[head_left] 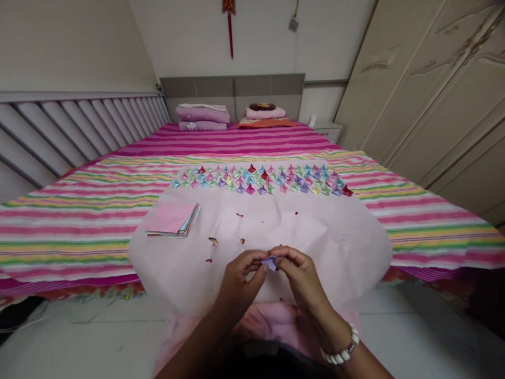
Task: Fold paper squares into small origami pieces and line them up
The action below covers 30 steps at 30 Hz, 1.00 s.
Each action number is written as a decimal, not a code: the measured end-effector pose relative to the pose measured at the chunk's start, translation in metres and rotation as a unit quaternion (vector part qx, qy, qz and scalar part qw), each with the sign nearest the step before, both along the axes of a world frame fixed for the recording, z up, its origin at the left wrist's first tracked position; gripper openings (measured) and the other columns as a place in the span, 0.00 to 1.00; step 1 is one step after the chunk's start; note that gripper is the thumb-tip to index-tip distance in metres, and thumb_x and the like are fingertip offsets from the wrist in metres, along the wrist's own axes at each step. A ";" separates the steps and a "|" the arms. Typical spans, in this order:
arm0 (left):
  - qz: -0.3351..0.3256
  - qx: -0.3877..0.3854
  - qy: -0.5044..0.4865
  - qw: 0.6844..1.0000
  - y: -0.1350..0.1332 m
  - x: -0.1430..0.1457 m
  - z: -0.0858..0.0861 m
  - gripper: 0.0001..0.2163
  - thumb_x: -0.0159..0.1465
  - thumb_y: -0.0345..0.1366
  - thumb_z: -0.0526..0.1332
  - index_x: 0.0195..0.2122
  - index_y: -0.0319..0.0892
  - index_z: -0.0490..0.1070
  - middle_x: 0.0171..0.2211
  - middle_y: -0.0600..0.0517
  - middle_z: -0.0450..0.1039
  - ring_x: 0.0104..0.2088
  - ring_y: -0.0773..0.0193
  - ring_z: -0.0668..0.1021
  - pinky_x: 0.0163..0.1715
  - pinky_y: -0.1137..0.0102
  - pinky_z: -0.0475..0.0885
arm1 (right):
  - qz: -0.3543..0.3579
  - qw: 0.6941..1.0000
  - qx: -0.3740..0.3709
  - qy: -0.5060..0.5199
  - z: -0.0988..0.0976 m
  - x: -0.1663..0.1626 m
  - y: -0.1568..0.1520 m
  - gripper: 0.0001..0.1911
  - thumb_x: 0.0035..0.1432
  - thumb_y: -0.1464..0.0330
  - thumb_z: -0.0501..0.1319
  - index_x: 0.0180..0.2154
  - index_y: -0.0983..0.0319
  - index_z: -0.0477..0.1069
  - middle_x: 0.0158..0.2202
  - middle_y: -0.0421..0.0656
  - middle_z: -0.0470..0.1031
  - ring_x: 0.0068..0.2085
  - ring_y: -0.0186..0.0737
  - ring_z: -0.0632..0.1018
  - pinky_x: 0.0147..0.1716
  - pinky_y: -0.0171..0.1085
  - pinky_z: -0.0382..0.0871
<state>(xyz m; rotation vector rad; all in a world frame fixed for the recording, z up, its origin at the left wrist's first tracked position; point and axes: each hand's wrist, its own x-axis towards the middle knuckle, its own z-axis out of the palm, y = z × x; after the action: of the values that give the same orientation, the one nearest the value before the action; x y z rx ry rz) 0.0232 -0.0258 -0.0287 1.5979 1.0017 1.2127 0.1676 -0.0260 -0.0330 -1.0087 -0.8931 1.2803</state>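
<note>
A small folded piece of lavender paper (270, 262) is pinched between my two hands, above the near part of a pale pink oval surface (315, 237). My left hand (242, 279) grips its left side with thumb and fingers. On the right side, my right hand (299, 273) holds it the same way; a white beaded bracelet (342, 353) is on that wrist. A stack of coloured square paper (171, 218), pink on top, lies to the left. Several rows of small folded paper pieces (262, 179) in many colours line the far edge.
Small red and green printed motifs or scraps (213, 241) dot the pink surface; I cannot tell which. Striped bedding (79, 210) spreads around it. Folded bedding (203, 115) sits by the headboard (197, 89). A slatted rail (79, 126) stands left, a wardrobe (434, 95) right.
</note>
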 end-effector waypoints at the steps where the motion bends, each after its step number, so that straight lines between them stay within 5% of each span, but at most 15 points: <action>1: -0.004 0.021 0.015 1.000 0.000 0.000 0.000 0.10 0.57 0.29 0.60 0.41 0.40 0.74 0.42 0.46 0.76 0.41 0.61 0.79 0.41 0.68 0.76 | 0.003 1.000 -0.011 0.014 0.001 0.000 0.000 0.06 0.42 0.71 0.65 0.28 0.60 0.79 0.31 0.41 0.78 0.34 0.38 0.74 0.36 0.36 0.67; 7: 0.029 0.051 0.051 0.997 0.000 -0.002 0.003 0.09 0.56 0.30 0.64 0.39 0.40 0.75 0.37 0.48 0.77 0.36 0.63 0.79 0.37 0.70 0.76 | 0.053 0.995 -0.044 0.078 0.004 0.002 -0.002 0.08 0.42 0.70 0.66 0.30 0.61 0.79 0.30 0.42 0.78 0.33 0.37 0.74 0.37 0.37 0.66; 16: 0.048 -0.092 -0.056 0.993 0.004 -0.003 0.002 0.05 0.55 0.35 0.65 0.29 0.40 0.77 0.26 0.52 0.77 0.28 0.66 0.76 0.30 0.73 0.70 | 0.087 0.996 -0.029 0.005 -0.003 -0.001 -0.002 0.11 0.41 0.65 0.72 0.28 0.63 0.77 0.18 0.37 0.72 0.22 0.31 0.69 0.26 0.32 0.59; 21: 0.037 -0.162 -0.094 0.982 0.007 -0.002 0.005 0.13 0.49 0.36 0.69 0.36 0.39 0.76 0.30 0.50 0.79 0.30 0.63 0.78 0.33 0.70 0.71 | 0.075 0.996 -0.028 -0.034 0.002 -0.003 -0.002 0.14 0.39 0.62 0.73 0.25 0.64 0.75 0.16 0.36 0.70 0.20 0.30 0.67 0.23 0.31 0.57; 30: 0.062 -0.116 -0.051 0.990 0.006 0.002 0.012 0.07 0.54 0.37 0.64 0.24 0.39 0.75 0.22 0.53 0.74 0.26 0.66 0.73 0.29 0.72 0.67 | 0.084 0.995 -0.014 -0.057 0.002 -0.006 -0.007 0.14 0.40 0.62 0.73 0.25 0.63 0.74 0.16 0.34 0.68 0.20 0.30 0.67 0.22 0.31 0.58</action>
<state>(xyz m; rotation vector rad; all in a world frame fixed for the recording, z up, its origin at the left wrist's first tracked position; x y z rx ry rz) 0.0248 -0.0200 -0.0170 1.2970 1.1448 1.1993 0.1611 -0.0329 -0.0314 -1.0546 -1.0676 1.3896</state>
